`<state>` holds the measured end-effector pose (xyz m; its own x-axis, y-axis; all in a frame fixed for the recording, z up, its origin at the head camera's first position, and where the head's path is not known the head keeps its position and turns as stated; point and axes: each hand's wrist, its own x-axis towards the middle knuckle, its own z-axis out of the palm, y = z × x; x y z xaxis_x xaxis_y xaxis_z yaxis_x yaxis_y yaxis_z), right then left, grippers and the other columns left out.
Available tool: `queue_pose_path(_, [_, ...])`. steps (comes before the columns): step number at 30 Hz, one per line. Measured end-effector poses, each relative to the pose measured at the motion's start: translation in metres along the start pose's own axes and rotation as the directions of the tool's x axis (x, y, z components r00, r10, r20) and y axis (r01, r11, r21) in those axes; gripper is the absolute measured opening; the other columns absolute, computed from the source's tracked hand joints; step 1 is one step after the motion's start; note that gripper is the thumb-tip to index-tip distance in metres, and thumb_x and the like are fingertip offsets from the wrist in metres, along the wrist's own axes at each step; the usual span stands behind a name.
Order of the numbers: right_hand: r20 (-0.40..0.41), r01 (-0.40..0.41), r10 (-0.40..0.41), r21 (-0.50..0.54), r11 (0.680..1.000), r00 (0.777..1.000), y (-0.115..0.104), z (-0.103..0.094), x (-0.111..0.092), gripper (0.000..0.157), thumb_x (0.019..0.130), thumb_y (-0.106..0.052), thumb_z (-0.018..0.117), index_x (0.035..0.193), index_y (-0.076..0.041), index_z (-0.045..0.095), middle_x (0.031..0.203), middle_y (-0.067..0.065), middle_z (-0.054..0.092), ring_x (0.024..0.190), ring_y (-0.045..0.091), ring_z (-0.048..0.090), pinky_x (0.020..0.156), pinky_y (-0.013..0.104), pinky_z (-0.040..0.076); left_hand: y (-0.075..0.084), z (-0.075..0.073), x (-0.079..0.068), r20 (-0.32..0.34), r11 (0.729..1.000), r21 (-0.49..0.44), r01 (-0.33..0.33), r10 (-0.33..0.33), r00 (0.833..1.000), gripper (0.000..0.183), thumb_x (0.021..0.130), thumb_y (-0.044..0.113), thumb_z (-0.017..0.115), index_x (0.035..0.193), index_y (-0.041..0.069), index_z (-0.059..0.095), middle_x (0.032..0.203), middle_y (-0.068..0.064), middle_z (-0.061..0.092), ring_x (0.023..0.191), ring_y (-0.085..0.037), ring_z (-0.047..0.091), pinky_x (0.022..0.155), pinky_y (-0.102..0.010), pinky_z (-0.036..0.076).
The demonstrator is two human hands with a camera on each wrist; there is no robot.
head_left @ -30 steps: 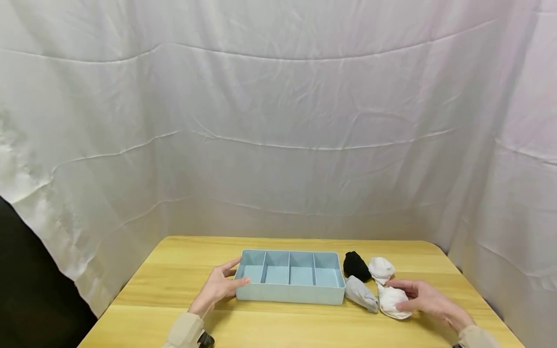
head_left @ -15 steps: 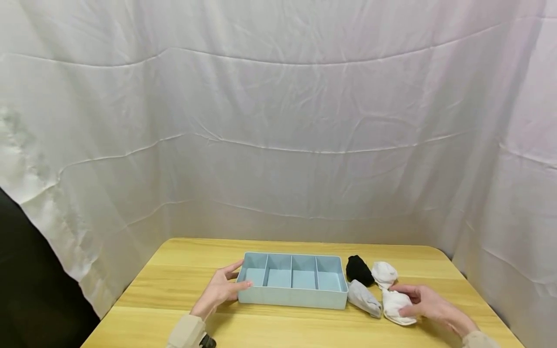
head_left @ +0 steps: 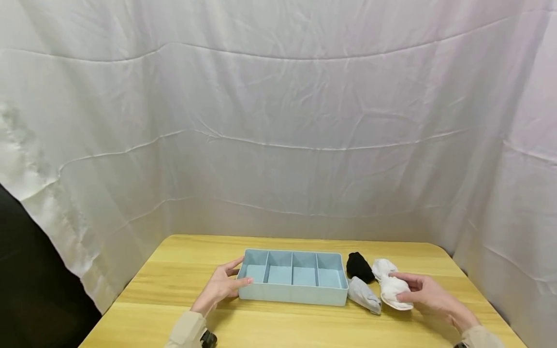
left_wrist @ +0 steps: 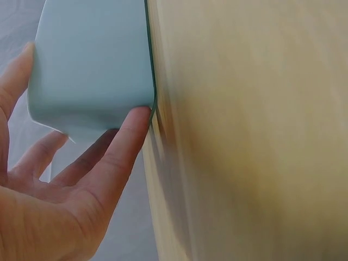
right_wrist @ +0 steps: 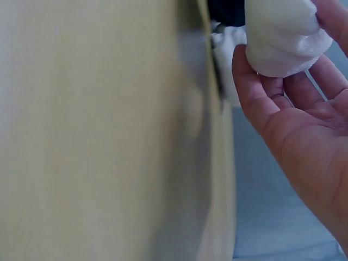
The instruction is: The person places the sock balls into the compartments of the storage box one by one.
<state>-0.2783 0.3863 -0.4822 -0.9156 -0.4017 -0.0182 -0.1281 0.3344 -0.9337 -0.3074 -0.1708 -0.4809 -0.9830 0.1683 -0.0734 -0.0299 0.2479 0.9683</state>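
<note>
fingers of the right hand (head_left: 428, 294) pinch one white bundle (head_left: 393, 291), plump and creased; those of the left hand (head_left: 219, 289) grasp the left end of one pale blue box (head_left: 292, 294) with four compartments. the held bundle is right of the box, near a second white bundle (head_left: 383, 267), one grey bundle (head_left: 364, 295) and one black bundle (head_left: 359, 268) on the table (head_left: 174, 275).

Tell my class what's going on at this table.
A person's left hand grips the left end of a pale-blue four-compartment box on a wood-grain table, while the right hand holds a white cloth bundle between thumb and fingers. A grey bundle, a black bundle and a second white bundle lie to the box's right. No bundle is in the box.
</note>
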Motion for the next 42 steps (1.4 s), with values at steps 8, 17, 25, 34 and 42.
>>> queue_pose_path(8, [-0.004,0.018,-0.018,0.029,0.999,1.000,-0.024,0.007,0.010,0.067,0.093,-0.009,0.065,0.146,0.013,0.030,0.119,-0.005,0.065,0.101,0.007,0.062,0.084,0.025,0.055,0.001,-0.001,0.000,0.012,1.000,-0.008,-0.003,0.004,1.000,0.089,0.079,0.027,0.084,0.152,0.012,0.036,0.142,-0.035,0.044,0.099,-0.025,0.067,0.078,-0.042,0.060])
queue_pose_path(17, [-0.028,0.000,0.002,0.067,0.998,1.000,-0.034,0.017,0.023,0.069,0.091,-0.009,0.067,0.147,0.010,0.032,0.126,0.003,0.064,0.104,0.009,0.063,0.087,0.025,0.054,0.001,-0.001,0.000,0.021,1.000,-0.013,-0.006,0.006,1.000,0.089,0.079,0.026,0.084,0.152,0.011,0.036,0.142,-0.035,0.043,0.099,-0.025,0.067,0.079,-0.042,0.060])
queue_pose_path(25, [-0.104,-0.025,0.029,0.037,0.999,0.994,-0.047,0.031,0.040,0.072,0.088,-0.016,0.073,0.146,0.006,0.037,0.128,0.009,0.064,0.104,0.007,0.063,0.086,0.025,0.054,0.001,0.000,0.000,0.015,1.000,-0.021,-0.002,0.002,1.000,0.091,0.077,0.026,0.085,0.152,0.011,0.035,0.144,-0.036,0.040,0.100,-0.026,0.067,0.079,-0.042,0.059])
queue_pose_path(34, [-0.070,0.017,-0.012,0.075,0.997,0.998,-0.057,0.048,0.055,0.072,0.088,-0.014,0.073,0.146,0.007,0.037,0.129,0.017,0.060,0.103,0.011,0.062,0.084,0.026,0.055,0.002,-0.001,-0.003,0.035,0.999,-0.040,-0.008,0.010,0.999,0.090,0.080,0.023,0.083,0.153,0.008,0.033,0.142,-0.037,0.041,0.101,-0.026,0.067,0.081,-0.044,0.059])
queue_pose_path(42, [-0.067,0.026,-0.018,0.111,0.994,0.998,-0.065,0.060,0.065,0.070,0.088,-0.015,0.073,0.147,0.003,0.040,0.133,0.019,0.057,0.104,0.014,0.062,0.083,0.027,0.056,0.003,-0.004,-0.004,0.041,0.998,-0.056,-0.005,0.008,0.999,0.090,0.080,0.022,0.083,0.153,0.008,0.033,0.143,-0.037,0.039,0.101,-0.026,0.067,0.082,-0.044,0.059])
